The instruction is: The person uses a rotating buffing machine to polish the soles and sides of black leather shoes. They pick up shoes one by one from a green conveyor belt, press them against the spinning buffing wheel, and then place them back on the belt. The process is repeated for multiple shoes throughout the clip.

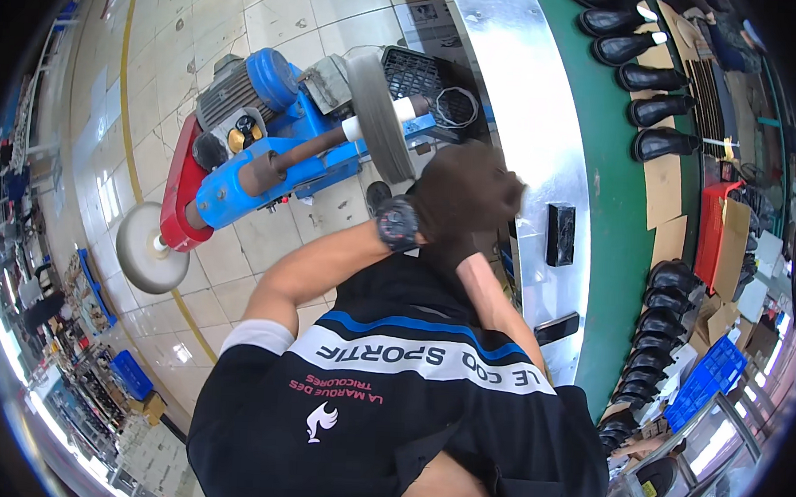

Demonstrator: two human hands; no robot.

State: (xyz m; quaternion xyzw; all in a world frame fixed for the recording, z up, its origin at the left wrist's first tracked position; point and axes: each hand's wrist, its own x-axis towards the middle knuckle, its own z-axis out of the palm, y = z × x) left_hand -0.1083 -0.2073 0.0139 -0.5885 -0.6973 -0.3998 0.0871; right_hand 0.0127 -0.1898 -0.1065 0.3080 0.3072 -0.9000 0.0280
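Note:
My left hand [468, 186], in a dark brown glove and with a black watch [397, 224] at the wrist, lies across my right hand [452, 249] in front of my chest. The right hand wears a dark glove too and is mostly hidden beneath the left. Motion smears the left fingers, and whether anything is between the hands does not show. Just beyond them, to the left, stands the grey buffing wheel [379, 114] of a blue polishing machine [227, 195]. The gloves appear slightly apart from that wheel.
A pale second wheel [152, 248] is at the machine's left end. To my right runs a metal ledge [544, 157] with a black block [560, 234] and a phone [557, 328]. Black shoes [651, 78] line the green belt [614, 191]. A black crate [413, 70] stands behind the wheel.

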